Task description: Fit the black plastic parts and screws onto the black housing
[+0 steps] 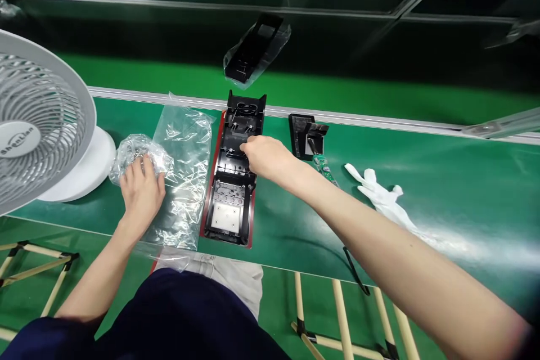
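Observation:
A long black plastic housing [230,191] lies on a red mat [208,208] in the middle of the green bench. Over its middle part, my right hand [265,156] has its fingers pinched together at the housing; whatever they hold, if anything, is hidden. To the left, my left hand [143,185] rests with fingers apart in a crumpled clear plastic bag [122,160] of small metal parts, perhaps screws. Between bag and housing spreads a flat clear plastic sheet [185,163].
A white fan [46,124] stands at the left. Right of the housing are a black stand [299,135] holding a green-handled tool [324,167] and a white glove [383,194]. Beyond the bench rail, a black panel [253,48] lies on a clear bag.

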### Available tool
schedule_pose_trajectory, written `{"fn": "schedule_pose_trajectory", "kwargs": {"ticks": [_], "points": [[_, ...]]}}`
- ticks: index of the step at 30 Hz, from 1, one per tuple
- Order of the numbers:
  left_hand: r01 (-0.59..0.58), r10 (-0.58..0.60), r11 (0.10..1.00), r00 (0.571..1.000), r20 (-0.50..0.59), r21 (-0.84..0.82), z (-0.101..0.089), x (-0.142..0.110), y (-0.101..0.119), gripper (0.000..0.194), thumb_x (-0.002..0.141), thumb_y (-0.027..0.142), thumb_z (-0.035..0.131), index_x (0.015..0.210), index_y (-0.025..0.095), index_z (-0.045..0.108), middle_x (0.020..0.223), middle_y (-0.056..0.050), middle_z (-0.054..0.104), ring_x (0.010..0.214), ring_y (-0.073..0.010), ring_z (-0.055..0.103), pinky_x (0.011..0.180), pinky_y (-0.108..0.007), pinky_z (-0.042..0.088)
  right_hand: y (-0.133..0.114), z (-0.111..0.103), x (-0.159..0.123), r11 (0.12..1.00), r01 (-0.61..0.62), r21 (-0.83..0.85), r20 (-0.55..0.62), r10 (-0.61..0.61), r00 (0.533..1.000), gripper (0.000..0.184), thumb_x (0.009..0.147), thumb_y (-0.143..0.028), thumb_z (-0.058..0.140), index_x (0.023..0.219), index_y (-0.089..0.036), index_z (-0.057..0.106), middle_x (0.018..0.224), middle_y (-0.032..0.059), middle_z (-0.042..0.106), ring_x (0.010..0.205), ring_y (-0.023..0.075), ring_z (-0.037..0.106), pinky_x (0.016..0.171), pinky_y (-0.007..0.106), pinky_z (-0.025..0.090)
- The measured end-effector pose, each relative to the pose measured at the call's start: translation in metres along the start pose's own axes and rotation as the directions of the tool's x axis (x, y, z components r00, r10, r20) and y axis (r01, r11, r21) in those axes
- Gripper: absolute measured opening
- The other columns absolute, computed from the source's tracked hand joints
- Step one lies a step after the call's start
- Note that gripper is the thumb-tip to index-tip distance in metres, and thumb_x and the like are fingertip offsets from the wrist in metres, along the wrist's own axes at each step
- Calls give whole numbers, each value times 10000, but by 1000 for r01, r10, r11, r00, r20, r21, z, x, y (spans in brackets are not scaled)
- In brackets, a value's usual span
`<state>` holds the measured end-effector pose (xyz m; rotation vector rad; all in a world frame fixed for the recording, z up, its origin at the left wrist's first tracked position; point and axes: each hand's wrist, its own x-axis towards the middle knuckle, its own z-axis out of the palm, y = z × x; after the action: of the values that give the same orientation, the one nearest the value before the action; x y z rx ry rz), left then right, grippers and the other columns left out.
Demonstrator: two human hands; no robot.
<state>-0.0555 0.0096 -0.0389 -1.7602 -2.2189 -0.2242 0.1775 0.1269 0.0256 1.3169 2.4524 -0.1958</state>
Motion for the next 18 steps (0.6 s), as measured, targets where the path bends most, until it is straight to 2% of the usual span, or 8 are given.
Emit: {"fn": "schedule_pose_trajectory", "kwargs": {"ticks": [2,5,7,10,12,14,16,18], "points": [[38,-38,998,999,-1,-46,2,6,-2,515,872,339,410,1280,28,458,1158,-263,557,1085,-415,520,882,-586,422,4,3,1,999,47,-14,-15,-48,999,218,874,-32,523,1049,-81,645,991,100,542,975,257,544,846,329,499],[145,-137,945,989,47,-295,2,15,-2,482,816,332,448,1191,39,526,1072,-253,580,1104,-428,499,933,-627,360,8,7,4,994,107,-25,-48,-108,993,170,869,-37,545,999,-85,644,999,92,545,973,250,544,825,312,495],[207,-177,865,978,108,-456,-1,20,-3,380,786,318,454,1049,81,589,976,-202,605,1043,-380,535,947,-587,371,11,6,4,992,126,-30,-72,-128,989,133,867,-36,549,952,-78,643,973,89,550,943,245,550,800,296,484],[234,-159,765,972,175,-600,-11,29,-4,218,775,350,482,789,159,586,698,-63,578,742,-235,574,830,-446,467,18,-3,-1,990,134,-36,-137,-138,981,109,889,-48,538,933,-73,635,958,78,549,932,235,552,787,281,460],[254,-151,663,967,207,-704,-18,41,-1,224,778,389,500,734,175,550,632,-17,553,622,-173,546,719,-363,494,26,-16,-7,991,129,-38,-192,-134,972,111,913,-59,523,927,-78,631,952,63,550,930,223,551,779,272,441],[269,-163,524,963,215,-808,-23,63,9,237,792,407,489,767,176,534,705,-24,598,648,-157,574,655,-310,507,37,-33,-11,992,119,-46,-241,-127,962,110,929,-78,525,917,-89,634,940,46,553,920,213,551,761,264,423],[265,-179,371,961,211,-890,-25,95,25,216,804,384,475,808,174,521,810,-43,634,715,-155,608,640,-288,523,50,-53,-9,992,106,-74,-276,-123,953,96,933,-92,544,914,-97,638,937,33,558,919,205,550,753,258,410],[261,-181,227,958,223,-938,-26,135,45,156,806,323,470,807,170,502,832,-49,639,708,-147,616,641,-288,534,62,-74,1,988,101,-115,-303,-131,944,92,937,-100,549,924,-99,640,941,32,562,930,199,548,761,253,406]]}}
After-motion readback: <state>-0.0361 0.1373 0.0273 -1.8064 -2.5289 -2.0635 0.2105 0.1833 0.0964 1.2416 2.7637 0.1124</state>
